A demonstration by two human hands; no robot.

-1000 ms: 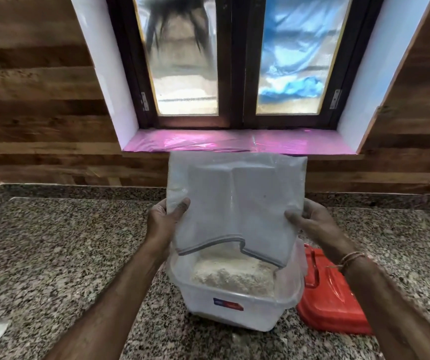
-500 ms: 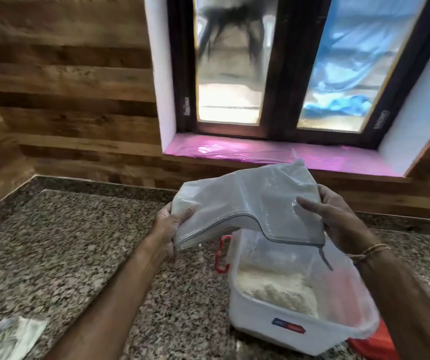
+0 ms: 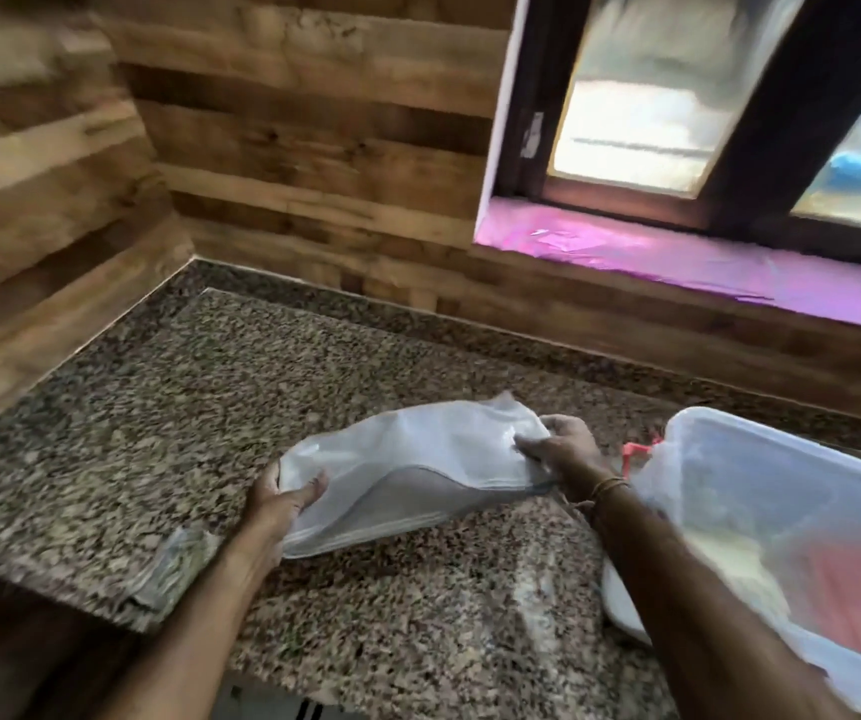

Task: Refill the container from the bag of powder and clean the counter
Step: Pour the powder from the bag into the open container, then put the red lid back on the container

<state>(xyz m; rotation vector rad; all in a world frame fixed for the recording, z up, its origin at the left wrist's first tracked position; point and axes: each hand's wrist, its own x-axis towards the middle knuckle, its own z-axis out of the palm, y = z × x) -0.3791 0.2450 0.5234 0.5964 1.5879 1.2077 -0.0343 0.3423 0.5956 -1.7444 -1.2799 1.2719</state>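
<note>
A limp, translucent white bag (image 3: 418,459) with a grey zip edge hangs flat just above the granite counter (image 3: 158,407). My left hand (image 3: 277,504) grips its near left corner. My right hand (image 3: 566,452) pinches its right end. To the right stands the clear plastic container (image 3: 781,491) with a red clip (image 3: 636,452) on its left side. White powder shows dimly through its wall, partly hidden by my right forearm. Something red shows through its lower part.
A small piece of clear plastic wrapper (image 3: 171,574) lies near the counter's front left edge. Wooden plank walls meet at the back left corner. A window with a pink-covered sill (image 3: 677,257) is at the upper right.
Both hands carried the bag leftward and down, off the container's top and over the bare counter. The bag went from upright to lying flat. The view swung left.
</note>
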